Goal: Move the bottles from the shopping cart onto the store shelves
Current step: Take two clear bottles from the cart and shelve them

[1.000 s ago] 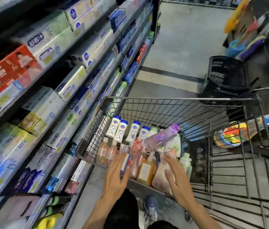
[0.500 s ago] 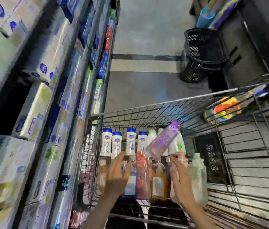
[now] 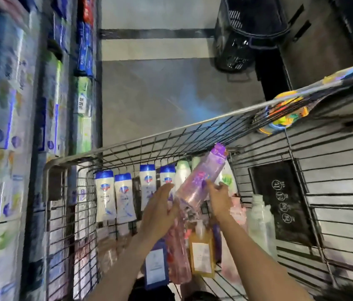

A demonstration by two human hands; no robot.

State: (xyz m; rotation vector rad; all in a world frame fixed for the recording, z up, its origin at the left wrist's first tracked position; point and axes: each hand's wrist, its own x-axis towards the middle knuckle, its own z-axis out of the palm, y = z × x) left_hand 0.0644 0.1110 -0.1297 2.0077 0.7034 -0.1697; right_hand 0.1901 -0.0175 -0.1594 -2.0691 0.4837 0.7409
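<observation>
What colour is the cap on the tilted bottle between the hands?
Purple cap, clearest in the head view.
</observation>
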